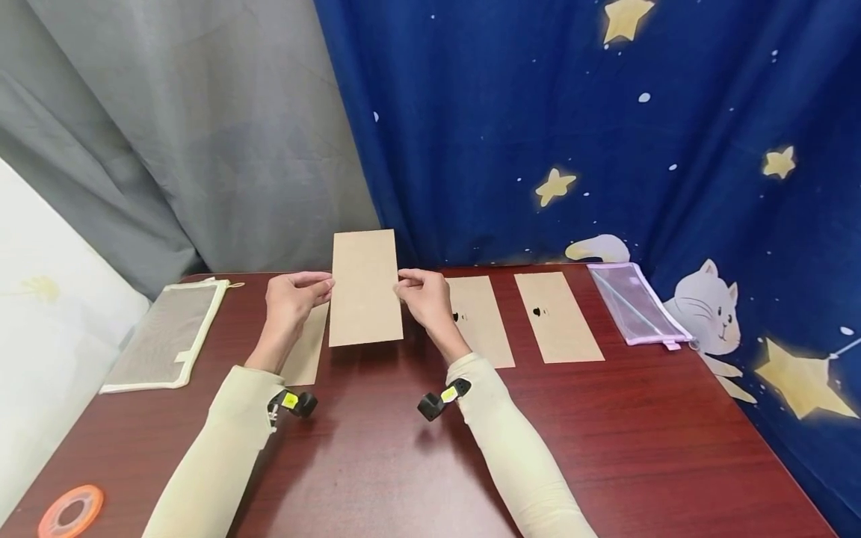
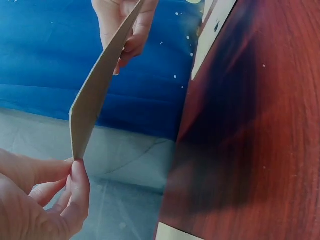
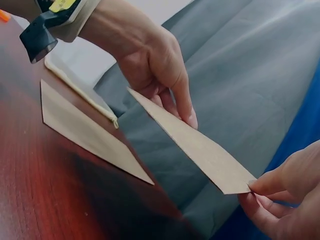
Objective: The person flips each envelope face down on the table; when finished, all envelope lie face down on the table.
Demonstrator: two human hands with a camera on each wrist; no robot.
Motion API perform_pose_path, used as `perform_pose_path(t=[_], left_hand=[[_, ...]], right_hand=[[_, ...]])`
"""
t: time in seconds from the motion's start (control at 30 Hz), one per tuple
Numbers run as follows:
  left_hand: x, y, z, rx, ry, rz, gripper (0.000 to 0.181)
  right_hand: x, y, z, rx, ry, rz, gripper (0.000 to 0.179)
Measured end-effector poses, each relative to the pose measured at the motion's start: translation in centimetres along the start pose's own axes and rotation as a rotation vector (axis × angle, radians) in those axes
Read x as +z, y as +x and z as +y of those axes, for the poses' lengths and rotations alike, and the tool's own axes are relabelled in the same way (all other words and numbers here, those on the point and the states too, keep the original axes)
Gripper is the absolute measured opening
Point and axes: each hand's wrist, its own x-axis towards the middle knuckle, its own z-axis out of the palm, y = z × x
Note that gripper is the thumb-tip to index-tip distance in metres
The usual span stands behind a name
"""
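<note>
Between both hands a plain kraft-brown card [image 1: 366, 288] is held up above the far part of the table, its blank face toward me. My left hand [image 1: 291, 308] pinches its left edge between thumb and fingers. On the opposite edge, my right hand [image 1: 427, 301] pinches it the same way; the right wrist view shows this card [image 3: 200, 150] thin and stiff, gripped by the fingers. A second brown card [image 1: 306, 351] lies on the table, partly hidden behind the left hand and the held card. Right of the right hand lies another card [image 1: 483, 321] with a small black print.
Farther right lies a similar printed card [image 1: 561, 321], then a purple-edged mesh pouch [image 1: 635, 302]. A cream-edged mesh pouch [image 1: 164, 336] lies at the left. An orange ring-shaped roll [image 1: 71, 511] is at the near left of the dark red table [image 1: 377, 463]. Curtains [image 1: 269, 149] hang behind.
</note>
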Motion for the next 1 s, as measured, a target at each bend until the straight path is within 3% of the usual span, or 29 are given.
perform_pose_path(t=[0.4,0.63,0.73,1.0], left_hand=[[0.5,-0.2,-1.9,-0.045,0.116,-0.038,0.029],[1.4,-0.1,-3.3,-0.086,0.278,-0.050,0.025],[1.7,0.0,-3.8,-0.105,0.305,-0.075,0.025],[2.3,-0.3,-4.7,-0.030,0.474,-0.086,0.020]], right_hand=[[0.4,-0.4,1.3,0.099,-0.008,-0.037,0.023],[0.6,-0.5,2.7,0.151,-0.110,-0.054,0.019],[0.7,-0.5,3.3,0.151,-0.167,-0.064,0.018],[0.8,-0.8,3.9,0.136,-0.296,-0.101,0.019]])
